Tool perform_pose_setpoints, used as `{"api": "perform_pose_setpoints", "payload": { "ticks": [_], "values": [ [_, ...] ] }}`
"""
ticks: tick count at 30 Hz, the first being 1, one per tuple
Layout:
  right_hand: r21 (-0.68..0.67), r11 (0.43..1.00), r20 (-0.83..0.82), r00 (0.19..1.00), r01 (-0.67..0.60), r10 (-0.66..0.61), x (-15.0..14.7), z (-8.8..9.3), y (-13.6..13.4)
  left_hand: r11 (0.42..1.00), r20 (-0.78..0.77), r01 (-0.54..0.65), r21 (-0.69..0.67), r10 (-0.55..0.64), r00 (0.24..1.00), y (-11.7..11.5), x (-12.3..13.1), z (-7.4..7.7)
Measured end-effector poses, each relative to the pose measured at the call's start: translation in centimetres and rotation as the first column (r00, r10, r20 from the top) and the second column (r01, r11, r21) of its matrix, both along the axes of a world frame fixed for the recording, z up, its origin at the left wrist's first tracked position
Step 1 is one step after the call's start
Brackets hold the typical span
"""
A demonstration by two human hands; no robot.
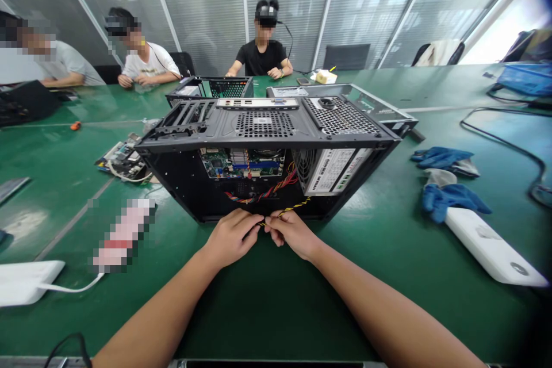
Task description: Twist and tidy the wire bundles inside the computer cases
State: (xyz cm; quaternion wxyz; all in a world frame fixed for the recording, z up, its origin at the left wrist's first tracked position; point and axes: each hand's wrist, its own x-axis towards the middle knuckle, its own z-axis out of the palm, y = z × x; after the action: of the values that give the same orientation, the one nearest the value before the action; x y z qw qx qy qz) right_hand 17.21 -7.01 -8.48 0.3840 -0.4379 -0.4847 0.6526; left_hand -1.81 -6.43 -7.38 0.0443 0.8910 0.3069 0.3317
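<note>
An open black computer case (267, 126) lies on its side on the green table (267, 293), with its motherboard (241, 162) and power supply (332, 169) showing. A yellow-and-black twisted cable (293, 207) runs out of the case toward me. My left hand (230, 237) and my right hand (291, 234) meet at the case's front edge, both pinched on the end of that cable. A braided red, blue and orange wire bundle (267, 191) hangs inside the case just behind my fingers.
Blue gloves (448, 178) and a white device (491, 250) lie to the right. A circuit board (123, 160) and a second white device (26, 282) with a cord lie to the left. A second case (211, 87) stands behind. Three people sit across the table.
</note>
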Motion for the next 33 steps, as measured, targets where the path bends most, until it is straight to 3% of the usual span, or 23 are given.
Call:
{"api": "perform_pose_setpoints", "payload": {
  "ticks": [3, 11, 15, 29, 33],
  "values": [
    [0.011, 1.0, -0.024, 0.999, 0.028, -0.028, 0.0, 0.0, 0.0, 0.999, -0.053, 0.007, 0.036, -0.005, 0.999, 0.0, 0.0, 0.1],
    [0.015, 1.0, 0.008, 1.0, -0.024, 0.024, 0.2, 0.5, -0.1, 0.999, 0.018, 0.053, 0.004, -0.053, 0.998, 0.0, 0.1, 0.3],
    [0.014, 1.0, -0.009, 1.0, 0.003, -0.003, 0.2, 0.5, -0.1, 1.0, 0.023, 0.017, -0.021, -0.017, 1.0, 0.1, 0.0, -0.2],
    [-0.129, 0.992, -0.338, 0.941, -0.015, -0.03, -0.1, 0.7, -0.3, 0.997, 0.233, -0.029, -0.072, 0.045, 0.971, -0.1, 0.8, 0.9],
    [-0.107, 0.994, -0.291, 0.957, -0.021, -0.011, 0.0, 0.5, -0.2, 0.993, 0.215, -0.049, -0.109, 0.072, 0.974, -0.1, 0.8, 0.7]
  ]
}}
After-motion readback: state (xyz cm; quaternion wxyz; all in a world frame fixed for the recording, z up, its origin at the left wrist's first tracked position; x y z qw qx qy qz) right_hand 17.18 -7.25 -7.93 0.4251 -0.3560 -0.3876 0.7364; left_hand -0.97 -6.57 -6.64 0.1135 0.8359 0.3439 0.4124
